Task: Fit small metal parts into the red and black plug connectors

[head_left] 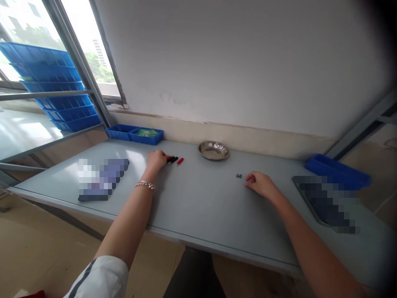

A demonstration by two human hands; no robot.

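My left hand (pixel 157 159) is at the back left of the table, fingers curled in against a small group of cylindrical pieces. Beside its fingertips are a red piece (pixel 168 158) and black pieces (pixel 174 159); a separate red cylinder (pixel 180 161) lies just to their right. What those fingers grip, if anything, is hidden. My right hand (pixel 259 183) is closed in a pinch above the table, its thumb and fingertips close together. Two small dark grey pieces (pixel 238 176) lie just left of it, apart from the fingers. Whatever is in this pinch is too small to make out.
A round metal dish (pixel 213 150) stands near the wall between my hands. Blue bins (pixel 145 137) sit at the back left, another blue bin (pixel 336 171) at the right. Blurred-out flat objects (pixel 104 180) lie at both sides. Stacked blue crates (pixel 66 87) stand on the left shelf.
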